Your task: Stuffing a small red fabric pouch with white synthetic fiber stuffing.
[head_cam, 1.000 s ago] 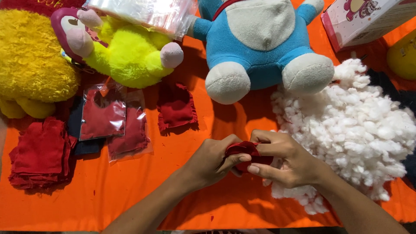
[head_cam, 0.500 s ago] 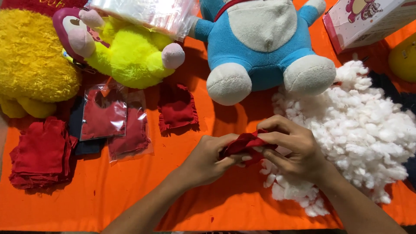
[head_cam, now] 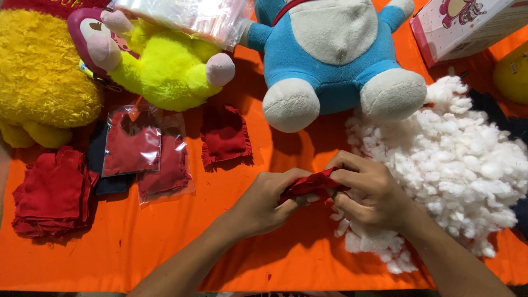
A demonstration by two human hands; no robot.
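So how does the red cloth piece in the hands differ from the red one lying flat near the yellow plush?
The red cloth piece in the hands is bunched and folded, pinched between the left hand and right hand; the loose red cloth piece lies spread flat on the orange table cover, untouched. The held one sits beside the white stuffing pile; the flat one lies apart from it. Both look the same dark red fabric.

The red cloth [head_cam: 311, 184] was a small bunched lump between the hands a second ago; now it is drawn out into a longer strip from the left hand [head_cam: 269, 203] up to the right hand [head_cam: 366, 192]. The right hand has shifted toward the stuffing [head_cam: 445, 165], its lower fingers now among the white tufts
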